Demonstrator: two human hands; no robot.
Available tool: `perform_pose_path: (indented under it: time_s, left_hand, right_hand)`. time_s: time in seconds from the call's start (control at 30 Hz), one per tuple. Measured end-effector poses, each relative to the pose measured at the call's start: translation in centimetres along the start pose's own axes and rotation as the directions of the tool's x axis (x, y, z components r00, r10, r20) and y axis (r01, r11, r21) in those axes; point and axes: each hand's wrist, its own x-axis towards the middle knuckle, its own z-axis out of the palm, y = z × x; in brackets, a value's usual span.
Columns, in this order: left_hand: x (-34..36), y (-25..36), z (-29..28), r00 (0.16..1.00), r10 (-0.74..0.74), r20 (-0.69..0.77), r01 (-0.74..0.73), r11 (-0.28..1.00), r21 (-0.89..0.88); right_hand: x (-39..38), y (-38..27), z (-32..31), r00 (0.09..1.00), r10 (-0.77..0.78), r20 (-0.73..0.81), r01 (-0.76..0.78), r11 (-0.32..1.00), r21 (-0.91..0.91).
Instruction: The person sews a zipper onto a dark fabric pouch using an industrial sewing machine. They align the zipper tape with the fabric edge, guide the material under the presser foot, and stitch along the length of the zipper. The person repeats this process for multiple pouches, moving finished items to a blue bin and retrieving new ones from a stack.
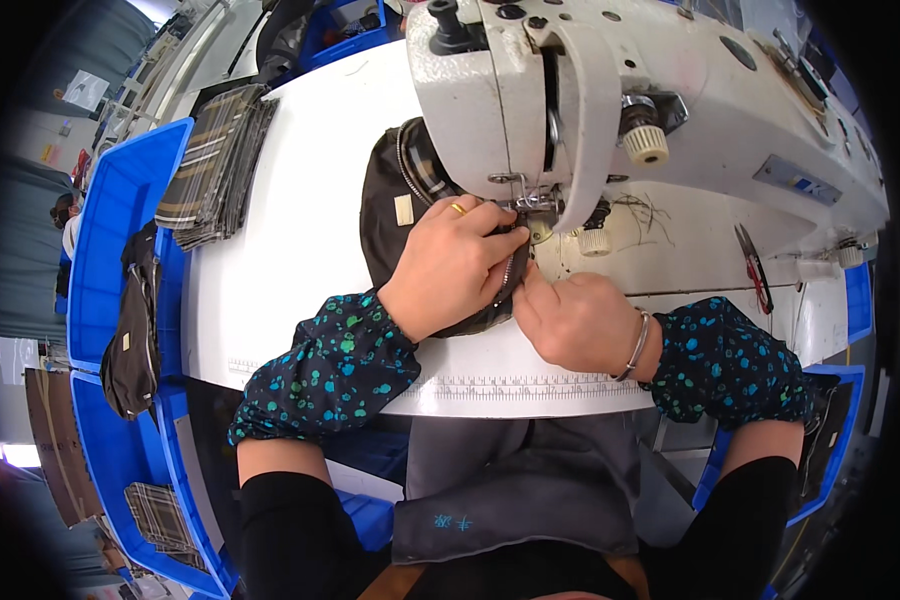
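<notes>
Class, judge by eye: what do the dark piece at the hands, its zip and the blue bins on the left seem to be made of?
Dark piece: probably woven cloth, mostly matt, since it lies limp; fibre unclear.
Zip: likely metal teeth, silvery, as they form a bright row, though coated plastic is possible.
Blue bins: apparently plastic, smooth, evenly coloured, with stiff walls.

Bright white tabletop (pixel 300 220); dark, bent rim, far left perhaps blurred

White worktable (pixel 305 200) fills the middle, printed ruler strip (pixel 510 387) along its near edge. Grey-green curtains (pixel 15 250) hang far left, pale paper sheet (pixel 87 90) against them. Bright light (pixel 15 455) glares lower left.
</notes>
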Motion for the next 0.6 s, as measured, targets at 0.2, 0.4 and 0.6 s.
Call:
perform_pose_path:
  time_s: [0.2, 0.4, 0.6]
  left_hand:
    - [-0.7, 0.9, -0.8, 0.995, -0.079, 0.062, 0.07, 0.989, 0.133]
    - [-1.2, 0.7, -3.0, 0.983, -0.114, 0.145, 0.086, 0.979, 0.184]
    - [-1.4, 0.1, -2.6, 0.968, -0.14, 0.21, 0.096, 0.973, 0.209]
  right_hand:
    - [0.0, 0.2, -0.3, 0.999, 0.032, -0.012, -0.03, 0.992, 0.119]
    - [0.6, 1.6, -0.9, 0.983, 0.175, -0.057, -0.167, 0.978, 0.121]
    - [0.7, 1.1, 1.0, 0.963, 0.268, -0.032, -0.262, 0.957, 0.123]
